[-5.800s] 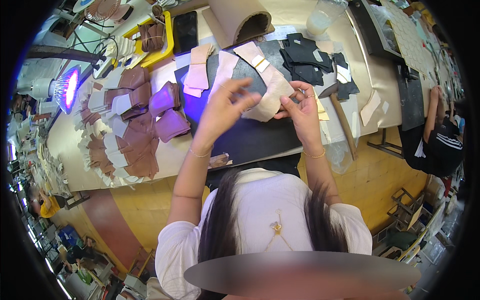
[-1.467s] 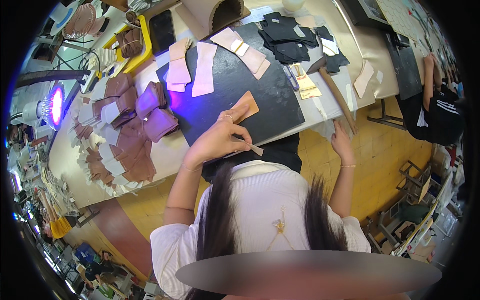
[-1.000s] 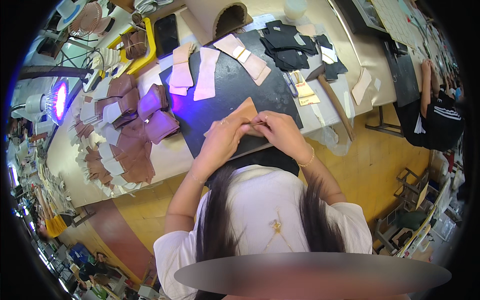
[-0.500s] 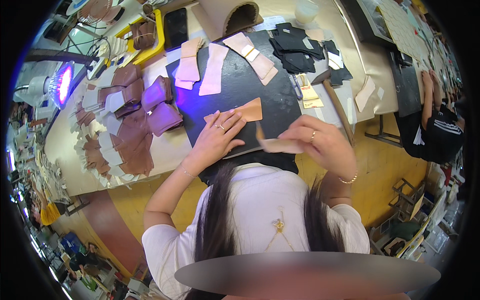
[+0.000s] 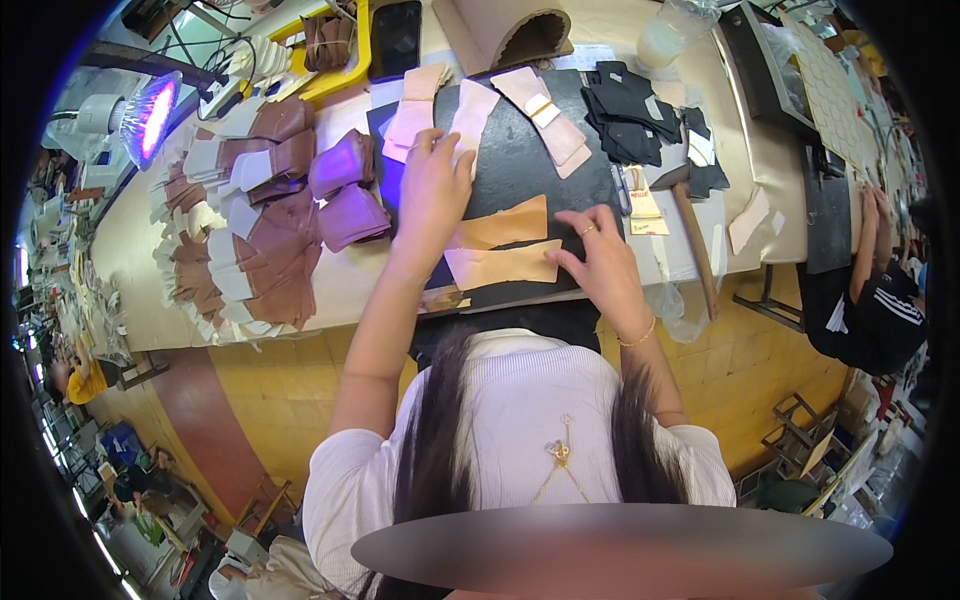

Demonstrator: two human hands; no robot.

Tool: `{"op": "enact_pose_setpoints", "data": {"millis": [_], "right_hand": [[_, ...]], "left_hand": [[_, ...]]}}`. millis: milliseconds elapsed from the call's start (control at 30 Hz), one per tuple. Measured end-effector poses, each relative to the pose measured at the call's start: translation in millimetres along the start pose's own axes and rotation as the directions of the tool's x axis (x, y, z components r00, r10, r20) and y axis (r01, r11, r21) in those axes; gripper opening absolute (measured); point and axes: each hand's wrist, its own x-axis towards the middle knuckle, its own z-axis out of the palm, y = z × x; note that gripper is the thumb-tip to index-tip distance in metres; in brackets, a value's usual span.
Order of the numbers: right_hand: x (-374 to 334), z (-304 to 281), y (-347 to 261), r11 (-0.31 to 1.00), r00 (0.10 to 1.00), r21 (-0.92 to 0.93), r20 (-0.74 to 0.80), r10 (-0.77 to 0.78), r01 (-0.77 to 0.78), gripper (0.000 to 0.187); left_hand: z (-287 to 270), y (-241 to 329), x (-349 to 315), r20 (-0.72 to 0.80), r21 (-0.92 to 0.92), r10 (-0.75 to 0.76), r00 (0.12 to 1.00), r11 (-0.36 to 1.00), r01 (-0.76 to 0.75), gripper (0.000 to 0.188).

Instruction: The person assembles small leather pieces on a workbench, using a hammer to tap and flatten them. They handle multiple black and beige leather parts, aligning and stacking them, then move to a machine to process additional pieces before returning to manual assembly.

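Observation:
Two tan leather-like pieces, a far piece (image 5: 515, 222) and a near piece (image 5: 500, 266), lie one below the other on the dark work board (image 5: 545, 188). My right hand (image 5: 605, 265) is at their right ends, thumb and forefinger apart, the thumb close to the near piece. Whether it touches is unclear. My left hand (image 5: 436, 195) reaches over the board with fingers spread. Its fingertips are at the lower end of a pale pink strip (image 5: 474, 112), beside a pale stack (image 5: 418, 105). Another pale banded bundle (image 5: 545, 125) lies farther right.
Brown pieces (image 5: 275, 240) and folded purple-brown bundles (image 5: 350, 215) cover the left side, near a lit lamp (image 5: 150, 118). At right lie black pieces (image 5: 625, 110) and a hammer (image 5: 695, 240). A curved brown form (image 5: 505, 35), a phone (image 5: 395, 40) and a cup (image 5: 675, 35) stand behind.
My right hand has laid the near tan piece down and let go. My left hand has lifted off the far tan piece and moved up to the pale strips. The view has shifted slightly.

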Motion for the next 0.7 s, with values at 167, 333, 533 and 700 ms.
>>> {"op": "enact_pose_setpoints", "data": {"millis": [167, 333, 533, 700], "right_hand": [[9, -19, -2, 0.977, 0.992, 0.169, 0.01, 0.127, -0.127, 0.034], [26, -16, -14, 0.938, 0.994, 0.336, -0.034, 0.1, -0.083, 0.022], [61, -6, -38, 0.842, 0.948, 0.521, -0.317, 0.035, 0.143, 0.015], [75, -2, -49, 0.825, 0.933, 0.542, -0.357, 0.053, 0.161, 0.014]], "left_hand": [[38, 9, 42, 0.021, 0.267, -0.126, 0.992, 0.957, 0.116, 0.041], [26, 10, 44, 0.283, -0.237, -0.289, 0.915, 0.903, 0.359, 0.045], [-7, 45, -5, -0.031, -0.576, -0.045, 0.998, 0.817, 0.02, 0.037], [-19, 67, -24, -0.17, -0.51, 0.087, 0.982, 0.845, -0.164, 0.042]]}}
